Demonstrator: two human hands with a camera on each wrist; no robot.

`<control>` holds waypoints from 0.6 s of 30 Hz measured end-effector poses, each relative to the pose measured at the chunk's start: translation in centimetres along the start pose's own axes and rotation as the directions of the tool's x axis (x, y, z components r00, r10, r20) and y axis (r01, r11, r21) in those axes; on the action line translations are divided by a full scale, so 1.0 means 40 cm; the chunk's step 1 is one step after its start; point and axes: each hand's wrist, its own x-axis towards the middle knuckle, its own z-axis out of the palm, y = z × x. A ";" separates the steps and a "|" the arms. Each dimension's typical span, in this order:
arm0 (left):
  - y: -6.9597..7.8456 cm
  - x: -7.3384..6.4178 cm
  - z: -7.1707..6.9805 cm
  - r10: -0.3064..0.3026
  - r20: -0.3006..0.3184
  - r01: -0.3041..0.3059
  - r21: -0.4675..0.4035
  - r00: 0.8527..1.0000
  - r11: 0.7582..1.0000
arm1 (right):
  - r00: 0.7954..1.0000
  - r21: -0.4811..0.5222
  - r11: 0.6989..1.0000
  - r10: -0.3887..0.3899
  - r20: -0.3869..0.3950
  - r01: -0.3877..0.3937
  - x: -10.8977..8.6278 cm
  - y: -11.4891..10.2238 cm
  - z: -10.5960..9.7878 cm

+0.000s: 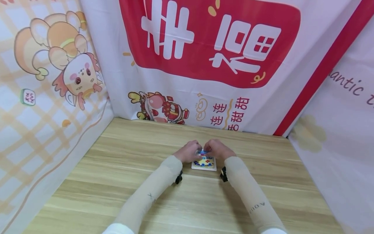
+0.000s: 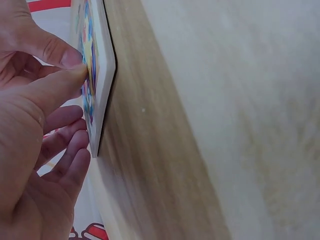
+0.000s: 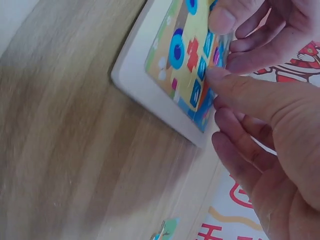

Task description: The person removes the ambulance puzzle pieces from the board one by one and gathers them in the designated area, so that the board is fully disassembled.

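A small white-framed picture puzzle board (image 1: pixel 204 168) lies on the table, showing a yellow ambulance with blue wheels and a red cross. My left hand (image 1: pixel 188 151) is at its far left part, thumb on the picture and other fingers curled by the far edge. From the right, my right hand (image 1: pixel 218 149) meets it the same way, its thumb (image 3: pixel 220 80) touching the picture beside the ambulance windows. The two thumb tips come close together in the left wrist view. The hands hide the board's top part, and any loose piece between the fingertips cannot be made out.
The wood-grain table (image 1: pixel 201 201) is bounded by printed cloth at the back (image 1: pixel 175 76), left and right. A small green and blue piece (image 3: pixel 167 229) lies at the bottom edge of the right wrist view. Dark wrist cameras (image 1: pixel 179 177) sit under the sleeves.
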 end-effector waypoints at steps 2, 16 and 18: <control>0.000 0.001 0.001 -0.004 0.000 0.004 0.005 1.000 1.000 | 1.000 0.006 1.000 -0.022 0.006 0.022 0.001 0.005 -0.002; 0.004 -0.002 0.001 -0.015 -0.010 0.014 -0.048 1.000 0.999 | 0.998 0.011 1.000 0.000 0.069 -0.001 0.013 0.012 -0.017; 0.002 -0.003 0.000 -0.014 -0.015 0.013 -0.064 1.000 0.998 | 0.998 0.013 1.000 -0.002 0.067 0.001 0.015 0.012 -0.016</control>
